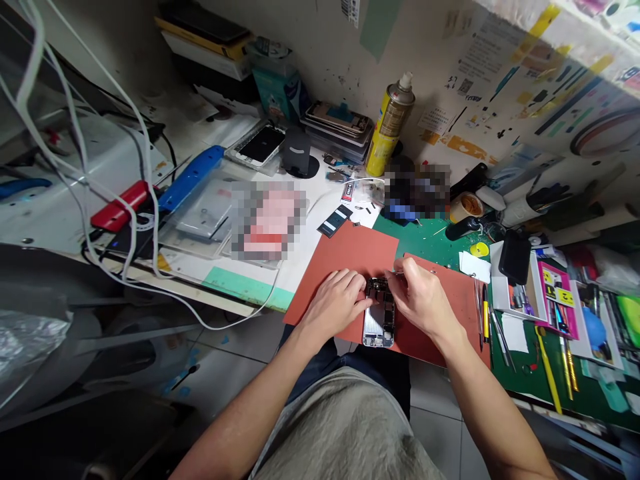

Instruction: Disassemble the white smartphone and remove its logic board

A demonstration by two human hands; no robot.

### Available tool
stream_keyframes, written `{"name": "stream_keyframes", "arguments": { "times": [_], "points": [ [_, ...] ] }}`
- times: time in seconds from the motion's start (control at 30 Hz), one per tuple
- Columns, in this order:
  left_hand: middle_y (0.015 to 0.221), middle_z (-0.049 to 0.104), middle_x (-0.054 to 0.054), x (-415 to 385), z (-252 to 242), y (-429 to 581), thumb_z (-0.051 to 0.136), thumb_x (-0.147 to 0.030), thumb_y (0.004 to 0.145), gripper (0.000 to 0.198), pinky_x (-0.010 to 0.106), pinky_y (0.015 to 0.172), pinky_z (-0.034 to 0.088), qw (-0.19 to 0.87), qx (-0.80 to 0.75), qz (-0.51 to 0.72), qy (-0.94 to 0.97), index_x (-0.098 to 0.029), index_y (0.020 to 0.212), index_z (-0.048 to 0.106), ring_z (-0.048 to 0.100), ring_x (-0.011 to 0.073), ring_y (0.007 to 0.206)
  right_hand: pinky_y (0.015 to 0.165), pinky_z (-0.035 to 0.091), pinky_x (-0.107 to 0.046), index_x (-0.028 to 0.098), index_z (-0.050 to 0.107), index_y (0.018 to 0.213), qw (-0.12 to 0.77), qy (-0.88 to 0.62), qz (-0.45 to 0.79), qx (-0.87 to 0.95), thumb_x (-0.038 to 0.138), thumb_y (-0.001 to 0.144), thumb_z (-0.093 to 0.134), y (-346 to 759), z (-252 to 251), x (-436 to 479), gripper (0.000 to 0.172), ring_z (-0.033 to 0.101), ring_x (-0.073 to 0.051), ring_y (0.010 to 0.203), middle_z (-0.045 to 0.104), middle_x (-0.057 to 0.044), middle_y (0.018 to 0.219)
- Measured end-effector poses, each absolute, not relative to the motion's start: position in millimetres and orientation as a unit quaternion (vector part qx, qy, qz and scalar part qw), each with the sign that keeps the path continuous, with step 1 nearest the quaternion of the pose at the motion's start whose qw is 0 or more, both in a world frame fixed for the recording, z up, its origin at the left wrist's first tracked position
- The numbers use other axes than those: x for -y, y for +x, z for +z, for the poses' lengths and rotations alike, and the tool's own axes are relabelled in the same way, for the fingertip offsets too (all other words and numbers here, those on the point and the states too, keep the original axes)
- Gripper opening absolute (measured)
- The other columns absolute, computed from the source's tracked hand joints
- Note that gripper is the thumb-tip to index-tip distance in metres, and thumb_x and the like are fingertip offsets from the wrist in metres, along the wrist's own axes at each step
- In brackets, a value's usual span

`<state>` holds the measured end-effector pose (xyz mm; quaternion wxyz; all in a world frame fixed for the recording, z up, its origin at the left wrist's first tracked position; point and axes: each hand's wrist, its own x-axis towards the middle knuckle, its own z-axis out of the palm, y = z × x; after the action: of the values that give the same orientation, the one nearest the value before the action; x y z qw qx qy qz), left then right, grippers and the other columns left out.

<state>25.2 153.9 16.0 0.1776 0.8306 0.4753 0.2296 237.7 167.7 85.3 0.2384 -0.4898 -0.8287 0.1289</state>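
Observation:
An opened phone body (379, 321) lies on a red-brown mat (350, 257) at the desk's near edge, its insides facing up. My left hand (335, 301) rests on the mat against the phone's left side, fingers curled and pressing its upper edge. My right hand (420, 297) hovers over the phone's top right corner. Its fingers pinch a thin metal tool (397, 272), whose tip sits at the phone's upper part.
A yellow spray can (390, 127) stands at the back by a stack of phone frames (337, 130). Tweezers and screwdrivers (493, 320) lie right of the mat on a green cutting mat (430, 240). White cables (100, 187) hang at the left. Small parts (350, 200) lie behind the mat.

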Motion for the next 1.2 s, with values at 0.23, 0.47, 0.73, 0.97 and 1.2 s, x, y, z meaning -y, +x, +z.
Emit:
{"name": "stream_keyframes", "arguments": {
  "times": [0.23, 0.47, 0.73, 0.97, 1.2],
  "points": [
    [0.099, 0.07, 0.004, -154, 16, 23, 0.069, -0.039, 0.104, 0.021, 0.041, 0.086, 0.049, 0.198, -0.473, 0.243, 0.824, -0.022, 0.1, 0.057, 0.066, 0.0253, 0.094, 0.055, 0.043, -0.026, 0.026, 0.053, 0.103, 0.388, -0.593, 0.222, 0.67, 0.038, 0.102, 0.068, 254, 77, -153, 0.019, 0.059, -0.014, 0.065, 0.063, 0.002, 0.084],
    [0.113, 0.074, 0.005, -158, 38, 35, 0.057, -0.026, 0.11, 0.01, 0.037, 0.09, 0.053, 0.276, -0.446, 0.297, 0.798, -0.022, 0.116, 0.063, 0.07, 0.0222, 0.102, 0.057, 0.05, -0.026, 0.027, 0.051, 0.098, 0.509, -0.605, 0.405, 0.458, 0.049, 0.09, 0.083, 266, 64, -142, 0.04, 0.063, -0.014, 0.06, 0.064, 0.006, 0.074],
    [0.105, 0.077, 0.004, -169, 49, 56, 0.045, -0.024, 0.113, 0.024, 0.039, 0.089, 0.052, 0.288, -0.394, 0.264, 0.832, -0.022, 0.104, 0.067, 0.07, 0.0214, 0.095, 0.051, 0.048, -0.024, 0.027, 0.05, 0.099, 0.559, -0.591, 0.429, 0.393, 0.05, 0.089, 0.084, 280, 59, -127, 0.042, 0.06, -0.013, 0.053, 0.062, 0.008, 0.068],
    [0.104, 0.076, 0.005, -219, 48, 83, 0.05, -0.024, 0.11, 0.024, 0.036, 0.089, 0.055, 0.244, -0.367, 0.229, 0.868, -0.024, 0.108, 0.074, 0.072, 0.021, 0.096, 0.05, 0.047, -0.022, 0.026, 0.051, 0.097, 0.641, -0.648, 0.258, 0.321, 0.051, 0.086, 0.087, 306, 29, -96, 0.045, 0.059, -0.011, 0.054, 0.057, 0.009, 0.071],
    [0.1, 0.07, 0.007, -255, 39, 128, 0.056, -0.025, 0.107, 0.023, 0.035, 0.081, 0.053, 0.187, -0.342, 0.176, 0.904, -0.023, 0.106, 0.079, 0.068, 0.023, 0.096, 0.051, 0.049, -0.023, 0.025, 0.051, 0.097, 0.649, -0.651, 0.235, 0.316, 0.05, 0.087, 0.085, 303, 5, -85, 0.043, 0.064, -0.012, 0.058, 0.061, 0.006, 0.078]
  ]
}}
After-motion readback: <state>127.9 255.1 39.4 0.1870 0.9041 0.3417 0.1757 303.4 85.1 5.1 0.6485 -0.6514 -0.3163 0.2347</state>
